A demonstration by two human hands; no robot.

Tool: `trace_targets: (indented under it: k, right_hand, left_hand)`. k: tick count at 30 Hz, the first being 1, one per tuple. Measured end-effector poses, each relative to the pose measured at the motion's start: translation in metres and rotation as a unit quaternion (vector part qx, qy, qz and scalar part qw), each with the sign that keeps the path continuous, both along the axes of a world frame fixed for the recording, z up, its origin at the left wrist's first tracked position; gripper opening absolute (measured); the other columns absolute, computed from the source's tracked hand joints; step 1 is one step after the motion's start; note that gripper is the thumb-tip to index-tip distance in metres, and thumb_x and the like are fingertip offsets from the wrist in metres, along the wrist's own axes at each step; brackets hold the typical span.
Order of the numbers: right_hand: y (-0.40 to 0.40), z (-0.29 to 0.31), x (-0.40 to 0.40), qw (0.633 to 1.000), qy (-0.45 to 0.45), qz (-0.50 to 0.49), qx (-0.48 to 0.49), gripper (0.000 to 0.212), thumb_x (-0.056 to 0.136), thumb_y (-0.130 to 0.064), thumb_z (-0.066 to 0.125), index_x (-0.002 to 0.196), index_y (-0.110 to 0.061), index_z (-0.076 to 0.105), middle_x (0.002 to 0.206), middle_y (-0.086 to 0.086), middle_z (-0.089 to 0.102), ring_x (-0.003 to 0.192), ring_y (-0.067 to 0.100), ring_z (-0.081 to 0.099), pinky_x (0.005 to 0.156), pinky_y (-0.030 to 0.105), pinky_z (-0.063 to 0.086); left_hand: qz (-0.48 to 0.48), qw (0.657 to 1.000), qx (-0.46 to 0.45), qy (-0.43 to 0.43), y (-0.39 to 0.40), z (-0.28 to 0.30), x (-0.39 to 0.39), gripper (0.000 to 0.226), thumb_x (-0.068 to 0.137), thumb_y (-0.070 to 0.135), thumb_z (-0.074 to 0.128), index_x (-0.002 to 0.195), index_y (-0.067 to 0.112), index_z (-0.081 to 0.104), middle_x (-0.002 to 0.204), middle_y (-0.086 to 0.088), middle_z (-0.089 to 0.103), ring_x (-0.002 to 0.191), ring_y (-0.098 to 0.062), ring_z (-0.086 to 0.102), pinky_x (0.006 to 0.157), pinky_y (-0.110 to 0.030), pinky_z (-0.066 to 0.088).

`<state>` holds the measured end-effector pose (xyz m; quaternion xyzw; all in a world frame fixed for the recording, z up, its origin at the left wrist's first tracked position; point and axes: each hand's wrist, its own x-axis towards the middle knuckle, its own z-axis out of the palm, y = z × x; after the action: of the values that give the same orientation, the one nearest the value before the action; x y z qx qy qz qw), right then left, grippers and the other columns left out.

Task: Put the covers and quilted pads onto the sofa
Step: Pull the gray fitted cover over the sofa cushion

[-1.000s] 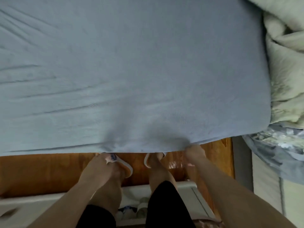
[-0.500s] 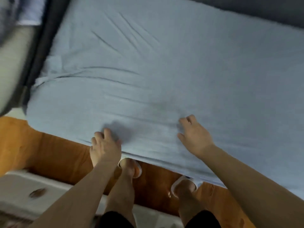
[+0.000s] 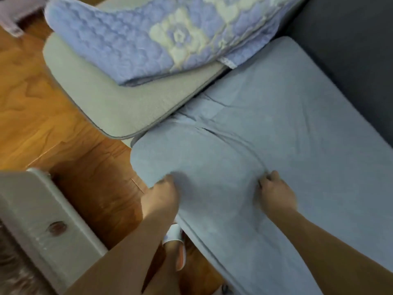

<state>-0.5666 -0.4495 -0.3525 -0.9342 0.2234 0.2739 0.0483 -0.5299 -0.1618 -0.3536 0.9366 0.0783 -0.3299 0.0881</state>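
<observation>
A light blue cover (image 3: 276, 128) is stretched over a sofa seat cushion and shows several creases near its left end. My left hand (image 3: 161, 196) grips the cover at the cushion's front left corner, its fingers curled under the edge. My right hand (image 3: 275, 193) pinches a fold of the cover on top of the cushion, near the front. A folded blue quilted pad (image 3: 148, 37) with a pale flower pattern lies on the neighbouring bare grey seat cushion (image 3: 102, 96) at the upper left.
The dark grey sofa back (image 3: 350, 50) runs along the upper right. A pale low table (image 3: 42, 226) stands at the lower left on the wooden floor (image 3: 42, 124). My foot in a white slipper (image 3: 174, 243) is by the cushion's front edge.
The view has swung left to the cushion's left end, bringing the quilted pad into sight. Both hands went from lying flat on the cover to gripping it near the front left corner.
</observation>
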Motion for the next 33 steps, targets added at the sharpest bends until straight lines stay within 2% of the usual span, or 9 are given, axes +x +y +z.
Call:
trace_targets:
  k: [4,6,11,15,19,22,26,29,33]
  right_hand:
    - [0.014,0.023,0.044,0.991,-0.109,0.075,0.006,0.011,0.093,-0.015,0.058,0.096,-0.007,0.062,0.112,0.011,0.050,0.095,0.036,0.057,0.072,0.040,0.049]
    - [0.024,0.023,0.063,0.988,-0.112,0.095,0.049,0.014,0.096,-0.018,0.055,0.099,-0.007,0.061,0.114,0.012,0.049,0.093,0.038,0.058,0.072,0.041,0.048]
    - [0.047,0.015,0.138,0.979,-0.143,0.118,0.086,0.040,0.094,-0.012,0.053,0.133,-0.017,0.049,0.131,0.011,0.042,0.103,0.039,0.058,0.082,0.044,0.049]
    - [0.040,-0.002,0.199,0.982,-0.112,0.146,0.054,0.056,0.098,-0.023,0.056,0.149,-0.024,0.034,0.135,0.013,0.039,0.110,0.038,0.056,0.091,0.042,0.046]
    - [0.026,-0.024,0.230,0.977,-0.133,0.156,0.065,0.021,0.097,-0.020,0.057,0.119,-0.019,0.060,0.118,0.013,0.054,0.104,0.037,0.059,0.086,0.039,0.050]
    - [0.032,-0.026,0.246,0.965,-0.190,0.172,0.058,0.012,0.098,-0.016,0.052,0.103,-0.010,0.062,0.103,0.018,0.060,0.095,0.039,0.061,0.076,0.040,0.048]
    - [0.036,-0.020,0.277,0.917,-0.378,-0.049,0.122,0.012,0.097,-0.018,0.048,0.090,-0.010,0.052,0.093,0.024,0.065,0.088,0.039,0.062,0.073,0.042,0.042]
    - [0.038,-0.036,0.258,0.938,-0.295,0.113,0.142,0.014,0.095,-0.015,0.051,0.092,-0.010,0.064,0.110,0.017,0.070,0.102,0.035,0.064,0.083,0.038,0.044]
    - [0.023,-0.046,0.220,0.920,-0.174,0.317,0.152,0.046,0.089,-0.011,0.055,0.135,-0.011,0.057,0.154,0.009,0.043,0.143,0.031,0.036,0.119,0.038,0.029]
  left_hand:
    - [0.086,0.995,0.036,-0.035,0.069,0.005,0.052,0.026,0.101,0.023,0.039,0.117,0.018,0.058,0.110,-0.013,0.066,0.102,-0.037,0.066,0.084,-0.041,0.052]
    - [0.136,0.990,-0.012,-0.039,0.089,0.004,0.072,0.034,0.103,0.035,0.040,0.125,0.016,0.057,0.123,-0.016,0.060,0.111,-0.039,0.059,0.092,-0.046,0.050]
    - [0.128,0.984,-0.087,-0.092,0.061,-0.005,0.088,0.045,0.100,0.033,0.051,0.142,0.017,0.048,0.137,-0.018,0.050,0.122,-0.044,0.051,0.096,-0.049,0.044]
    - [0.196,0.964,-0.060,-0.172,0.044,-0.030,0.094,0.035,0.096,0.035,0.057,0.126,0.017,0.062,0.127,-0.018,0.056,0.114,-0.044,0.052,0.092,-0.049,0.046]
    - [0.217,0.949,-0.076,-0.218,0.047,-0.043,0.098,0.027,0.098,0.029,0.056,0.114,0.017,0.073,0.121,-0.017,0.063,0.117,-0.038,0.051,0.094,-0.047,0.046]
    - [0.288,0.934,-0.071,-0.198,0.060,-0.044,0.100,0.028,0.094,0.025,0.056,0.111,0.009,0.072,0.115,-0.021,0.065,0.107,-0.042,0.061,0.087,-0.048,0.053]
    - [0.409,0.893,-0.068,-0.174,0.063,-0.044,0.107,0.027,0.093,0.017,0.056,0.110,-0.003,0.064,0.117,-0.028,0.064,0.107,-0.046,0.061,0.091,-0.050,0.052]
    - [0.327,0.924,-0.035,-0.194,0.040,-0.042,0.095,0.031,0.092,0.011,0.055,0.122,0.003,0.057,0.127,-0.024,0.054,0.115,-0.045,0.050,0.099,-0.054,0.044]
    - [0.115,0.967,-0.016,-0.225,-0.002,-0.042,0.063,0.063,0.086,0.007,0.050,0.147,0.015,0.037,0.144,-0.018,0.037,0.133,-0.042,0.032,0.112,-0.055,0.025]
